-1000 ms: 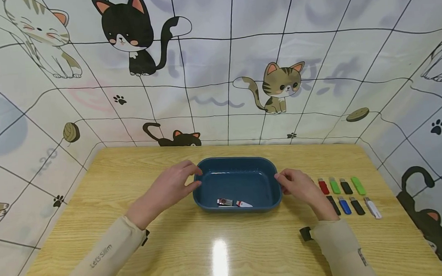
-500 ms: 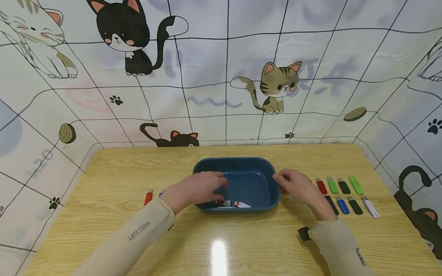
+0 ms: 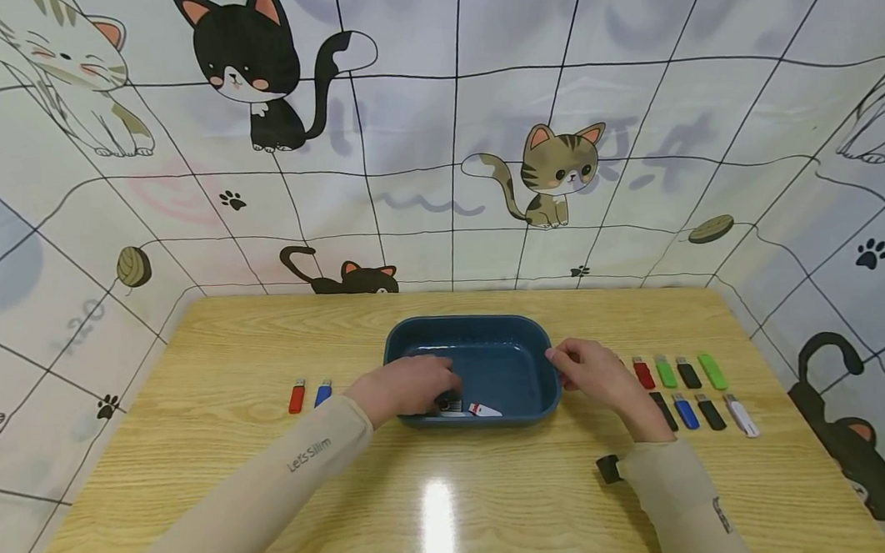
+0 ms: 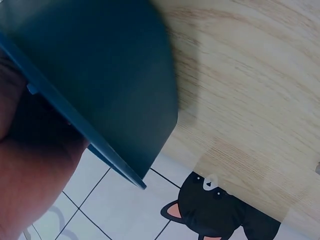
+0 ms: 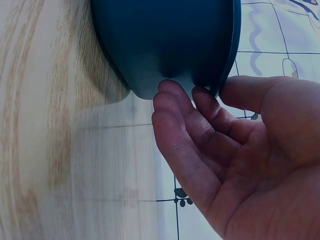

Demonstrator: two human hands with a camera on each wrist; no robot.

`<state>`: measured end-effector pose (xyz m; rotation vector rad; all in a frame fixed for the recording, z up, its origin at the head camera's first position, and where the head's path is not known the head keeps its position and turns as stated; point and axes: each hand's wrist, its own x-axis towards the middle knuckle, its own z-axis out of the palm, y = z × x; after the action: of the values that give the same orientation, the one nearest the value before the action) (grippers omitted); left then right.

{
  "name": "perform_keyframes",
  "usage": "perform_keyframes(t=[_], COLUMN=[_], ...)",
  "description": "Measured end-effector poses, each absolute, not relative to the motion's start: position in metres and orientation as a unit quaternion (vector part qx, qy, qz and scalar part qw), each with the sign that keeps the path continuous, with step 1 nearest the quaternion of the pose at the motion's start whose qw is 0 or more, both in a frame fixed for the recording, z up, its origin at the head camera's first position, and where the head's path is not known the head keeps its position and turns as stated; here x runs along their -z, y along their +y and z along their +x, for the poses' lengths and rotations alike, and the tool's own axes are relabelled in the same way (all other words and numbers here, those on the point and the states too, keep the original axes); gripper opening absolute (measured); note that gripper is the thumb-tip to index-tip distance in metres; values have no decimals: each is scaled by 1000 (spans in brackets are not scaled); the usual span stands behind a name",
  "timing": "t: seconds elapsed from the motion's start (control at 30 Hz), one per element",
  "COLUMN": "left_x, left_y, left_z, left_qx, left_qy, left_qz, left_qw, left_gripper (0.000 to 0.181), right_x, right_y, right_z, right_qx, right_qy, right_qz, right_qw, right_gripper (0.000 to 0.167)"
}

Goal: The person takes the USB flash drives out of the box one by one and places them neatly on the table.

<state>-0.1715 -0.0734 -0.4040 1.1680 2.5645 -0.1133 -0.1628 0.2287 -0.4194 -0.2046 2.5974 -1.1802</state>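
A dark blue tray (image 3: 503, 365) stands mid-table with two USB flash drives inside at its near wall. One is a white flash drive (image 3: 485, 410) with a red end; the other, a metal-and-dark flash drive (image 3: 453, 407), is partly covered by my left hand (image 3: 411, 385). That hand reaches over the tray's left side, fingers bent down at this drive; its fingertips are hidden, so a grip cannot be made out. My right hand (image 3: 590, 373) pinches the tray's right rim between thumb and index finger, the other fingers along the outer wall (image 5: 170, 45).
Left of the tray lie a red flash drive (image 3: 297, 396) and a blue flash drive (image 3: 323, 392), the latter partly behind the left sleeve. Several flash drives, among them a green one (image 3: 713, 371) and a white one (image 3: 741, 415), lie in two rows at right. Cat-print cloth surrounds the table.
My left hand has moved right from the tray's left rim into the tray, then down to the metal-and-dark flash drive. The right hand stays at the right rim.
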Motion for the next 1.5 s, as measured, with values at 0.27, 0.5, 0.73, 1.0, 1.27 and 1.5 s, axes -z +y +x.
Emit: perform_keyframes(t=[0.27, 0.5, 0.73, 1.0, 1.27, 1.5], left_x=[405, 405, 408, 405, 390, 391], left_y=[-73, -70, -62, -56, -51, -45], left_z=[-174, -177, -185, -189, -185, -182], left_qx=[44, 76, 117, 80, -95, -101], left_qy=[896, 899, 906, 927, 951, 942], left_qz=[417, 422, 404, 358, 206, 151], left_qw=[146, 93, 47, 81, 208, 282], left_gripper=[22, 19, 19, 25, 28, 44], right_x=[419, 419, 418, 420, 420, 420], right_y=[228, 228, 228, 227, 228, 228], right_z=[-163, -163, -162, -161, -161, -161], right_qx=[410, 411, 411, 413, 410, 408], right_qy=[898, 898, 898, 896, 898, 899], right_qz=[-72, -71, -72, -77, -72, -70], right_qw=[140, 142, 144, 143, 143, 144], right_gripper=[33, 34, 33, 33, 35, 36])
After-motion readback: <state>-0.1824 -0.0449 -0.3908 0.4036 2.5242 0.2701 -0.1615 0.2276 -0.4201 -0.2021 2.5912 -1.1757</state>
